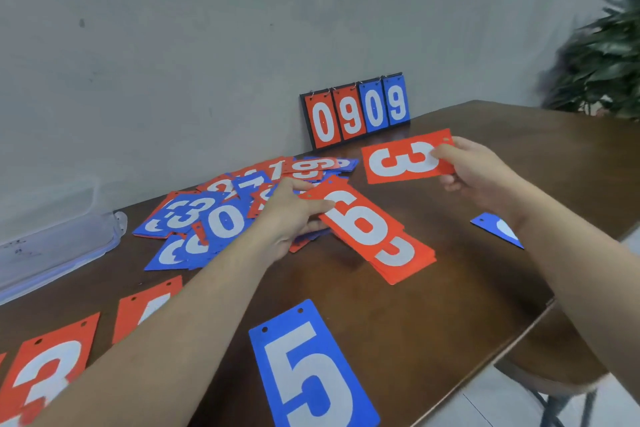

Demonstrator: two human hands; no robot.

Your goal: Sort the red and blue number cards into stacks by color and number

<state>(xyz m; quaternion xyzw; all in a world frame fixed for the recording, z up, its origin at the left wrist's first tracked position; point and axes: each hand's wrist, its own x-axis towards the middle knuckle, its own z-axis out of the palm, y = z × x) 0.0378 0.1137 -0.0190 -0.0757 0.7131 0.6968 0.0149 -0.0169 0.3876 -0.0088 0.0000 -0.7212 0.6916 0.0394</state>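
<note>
Cards are lying scattered over the brown desk (450,305) in the head view. The right hand (474,172) is holding a red 3 card (398,159) above the far middle of the desk, its grip closed on the card's right end, thumb on the face and fingers curled underneath. The left hand (294,215) is reaching into the mixed pile of red and blue cards (214,215) at the left centre, its grip pinching the far end of a red 6 card (353,218), thumb lying on top. That card is sitting on a small red stack (405,260) that is spreading toward the near right.

A blue 0 card (225,222) and a blue 3 card (188,213) are showing on top of the pile's left part, while the cards at its far edge are overlapping too much to read fully. A blue 5 card (311,367) is lying alone at the near middle. To the near left, another red 3 card (48,367) is lying just beside a red card (149,305) partly hidden by the left forearm. A blue card (498,229) is peeking out beneath the right wrist.

A flip scoreboard (356,111) reading 0 9 0 9 is standing at the far edge against the grey wall (173,45). A clear plastic case (59,250) is resting at the far left, and a leafy plant (602,59) is blurring at the right.
</note>
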